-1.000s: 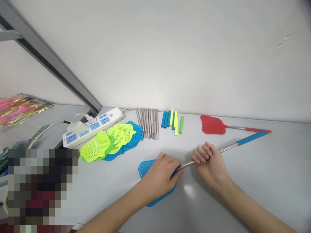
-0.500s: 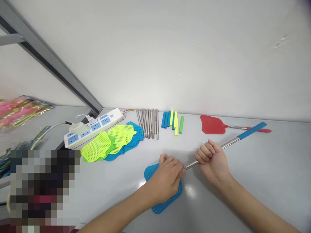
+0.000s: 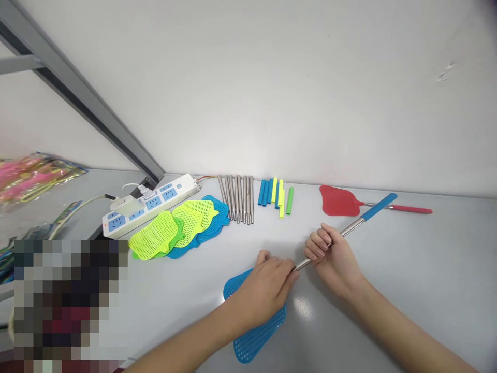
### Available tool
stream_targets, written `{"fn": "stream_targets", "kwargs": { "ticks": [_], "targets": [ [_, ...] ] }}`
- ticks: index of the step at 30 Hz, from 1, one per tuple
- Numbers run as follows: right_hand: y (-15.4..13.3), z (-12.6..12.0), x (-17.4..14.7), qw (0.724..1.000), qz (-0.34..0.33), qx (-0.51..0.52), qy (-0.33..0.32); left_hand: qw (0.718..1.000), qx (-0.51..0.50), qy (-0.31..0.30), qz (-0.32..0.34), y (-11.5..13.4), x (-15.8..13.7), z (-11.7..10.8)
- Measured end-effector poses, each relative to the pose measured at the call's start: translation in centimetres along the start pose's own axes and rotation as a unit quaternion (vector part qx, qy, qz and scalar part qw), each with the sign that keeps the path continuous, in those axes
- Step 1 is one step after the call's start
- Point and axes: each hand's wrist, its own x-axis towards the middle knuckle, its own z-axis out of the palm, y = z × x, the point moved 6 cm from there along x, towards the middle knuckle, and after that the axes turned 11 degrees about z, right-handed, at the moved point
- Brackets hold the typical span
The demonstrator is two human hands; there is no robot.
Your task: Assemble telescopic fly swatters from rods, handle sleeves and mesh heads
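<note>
A blue fly swatter slants across the table between my hands. My left hand (image 3: 267, 287) is closed over the neck of its perforated blue head (image 3: 258, 342), covering the joint between head and rod. My right hand (image 3: 336, 259) wraps around the shiny metal rod (image 3: 353, 227), palm partly turned up. Beyond that fist, the rod ends in a blue grip sleeve (image 3: 378, 207), pointing to the upper right. A red fly swatter (image 3: 339, 201) lies behind, the blue sleeve crossing over its handle in view.
Loose yellow, green and blue swatter heads (image 3: 155, 235) overlap at the left, beside a white power strip (image 3: 180, 186) with plugs. Metal rods (image 3: 238, 199) lie in a row near the wall, with blue, yellow and green sleeves (image 3: 290, 201) to their right. Plastic-wrapped packs (image 3: 39, 176) sit far left.
The blue swatter has shifted toward the lower left, its head nearer to me. My right hand moved slightly left with the rod, and less rod shows between my hands.
</note>
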Motion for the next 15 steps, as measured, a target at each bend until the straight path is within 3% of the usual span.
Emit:
{"fn": "stream_targets", "kwargs": {
  "ticks": [3,10,15],
  "targets": [
    [-1.0,0.2,0.3,0.999,0.037,-0.023,-0.003,1.0,0.017,0.003,-0.004,-0.4,-0.1,-0.2],
    [-7.6,-0.2,-0.1,0.997,-0.083,0.0,0.005,0.999,0.039,0.002,-0.03,-1.4,0.0,-0.7],
    [-8.5,-1.1,0.3,0.998,-0.058,0.028,0.022,0.998,0.055,0.011,-0.027,-1.5,0.0,-0.5]
  ]
}}
